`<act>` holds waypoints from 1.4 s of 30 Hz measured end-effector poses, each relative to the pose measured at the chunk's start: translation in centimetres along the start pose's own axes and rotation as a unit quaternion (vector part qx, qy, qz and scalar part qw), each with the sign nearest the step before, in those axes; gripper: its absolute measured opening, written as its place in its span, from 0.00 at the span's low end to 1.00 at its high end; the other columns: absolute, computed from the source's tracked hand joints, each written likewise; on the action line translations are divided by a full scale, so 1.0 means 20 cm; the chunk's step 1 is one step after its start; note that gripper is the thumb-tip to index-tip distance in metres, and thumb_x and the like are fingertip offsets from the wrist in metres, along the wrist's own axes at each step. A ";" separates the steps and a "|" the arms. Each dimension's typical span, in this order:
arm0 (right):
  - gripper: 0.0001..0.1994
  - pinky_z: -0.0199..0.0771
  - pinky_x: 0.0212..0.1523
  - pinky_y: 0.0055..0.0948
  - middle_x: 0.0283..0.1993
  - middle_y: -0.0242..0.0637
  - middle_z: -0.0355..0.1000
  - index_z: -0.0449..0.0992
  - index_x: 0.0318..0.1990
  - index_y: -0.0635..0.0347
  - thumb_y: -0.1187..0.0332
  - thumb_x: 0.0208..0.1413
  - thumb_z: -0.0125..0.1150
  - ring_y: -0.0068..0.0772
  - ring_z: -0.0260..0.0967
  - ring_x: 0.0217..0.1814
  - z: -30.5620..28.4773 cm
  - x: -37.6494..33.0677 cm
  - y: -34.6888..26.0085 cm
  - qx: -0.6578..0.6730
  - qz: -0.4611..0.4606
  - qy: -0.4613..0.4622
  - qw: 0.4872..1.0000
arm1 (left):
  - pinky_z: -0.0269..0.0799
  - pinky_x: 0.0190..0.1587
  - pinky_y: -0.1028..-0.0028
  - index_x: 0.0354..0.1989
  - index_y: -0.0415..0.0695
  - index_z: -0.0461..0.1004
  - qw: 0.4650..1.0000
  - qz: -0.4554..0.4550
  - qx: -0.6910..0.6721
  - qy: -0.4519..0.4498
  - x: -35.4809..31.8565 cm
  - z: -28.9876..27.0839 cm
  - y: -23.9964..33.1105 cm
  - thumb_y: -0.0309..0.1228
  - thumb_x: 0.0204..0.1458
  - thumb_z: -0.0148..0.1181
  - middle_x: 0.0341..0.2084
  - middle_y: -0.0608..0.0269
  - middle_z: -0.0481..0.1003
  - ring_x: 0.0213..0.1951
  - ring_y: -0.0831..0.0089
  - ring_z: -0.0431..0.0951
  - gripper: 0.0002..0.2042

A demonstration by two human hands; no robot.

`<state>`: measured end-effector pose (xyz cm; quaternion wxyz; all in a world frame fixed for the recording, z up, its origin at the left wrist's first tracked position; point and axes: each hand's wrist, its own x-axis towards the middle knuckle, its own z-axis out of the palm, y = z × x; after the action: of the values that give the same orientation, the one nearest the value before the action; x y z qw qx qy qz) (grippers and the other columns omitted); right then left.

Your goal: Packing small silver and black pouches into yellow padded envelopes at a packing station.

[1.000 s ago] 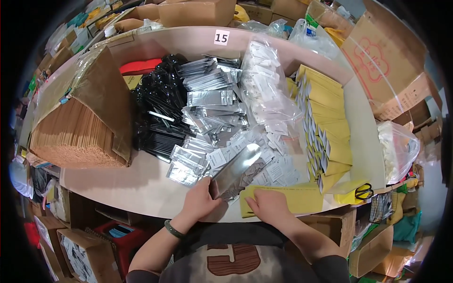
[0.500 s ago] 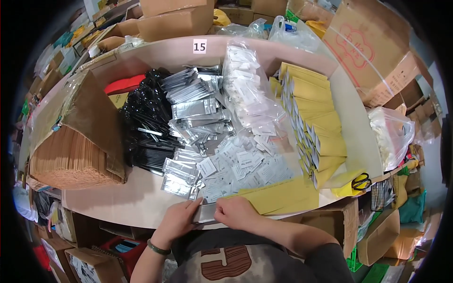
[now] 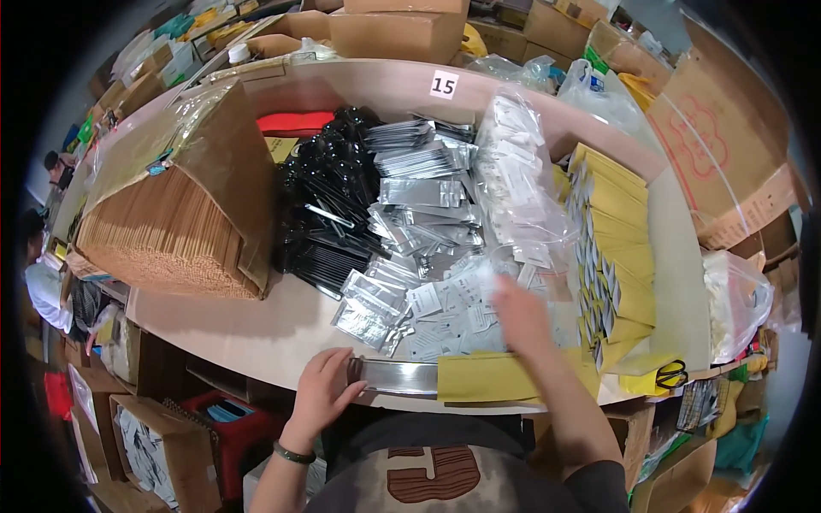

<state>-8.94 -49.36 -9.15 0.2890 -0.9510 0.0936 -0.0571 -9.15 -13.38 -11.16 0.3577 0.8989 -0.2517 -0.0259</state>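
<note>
My left hand (image 3: pixel 323 389) is open at the table's front edge, thumb and fingers apart. Its fingertips lie beside the left end of a shiny metal strip (image 3: pixel 398 376). My right hand (image 3: pixel 523 316) reaches over a loose spread of small white printed sachets (image 3: pixel 449 329); motion smears its fingers, so any hold is hidden. Under the right forearm lies a flat yellow envelope (image 3: pixel 483 376), against the strip's right end. Flat silver foil packets (image 3: pixel 372 316) lie left of the sachets, with piled silver packets (image 3: pixel 419 192) behind.
An open carton (image 3: pixel 214 188) packed with brown card edges stands at left. Beside it lie black slender items (image 3: pixel 329 205) in plastic. A clear bag of white sachets (image 3: pixel 513 171) and stacked yellow envelopes (image 3: pixel 616 248) fill the right. Black-handled scissors (image 3: pixel 671 374) sit at the right edge.
My right hand has left the metal strip and moved forward and right over the white sachets. The left hand's fingers have spread and drawn back from the strip. The whole view has shifted.
</note>
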 end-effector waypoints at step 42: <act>0.17 0.71 0.47 0.44 0.44 0.43 0.74 0.77 0.50 0.59 0.72 0.50 0.62 0.48 0.71 0.44 0.35 -0.35 -0.38 0.072 -0.153 -0.140 0.976 | 0.73 0.39 0.61 0.35 0.42 0.78 0.959 0.078 0.266 0.063 0.72 -0.32 -0.26 0.26 0.53 0.58 0.31 0.57 0.75 0.39 0.55 0.77 0.04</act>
<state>-13.59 -37.86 -11.08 0.3550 -0.9292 -0.0989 0.0266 7.12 -12.90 -7.90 0.1212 0.9392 -0.2955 0.1264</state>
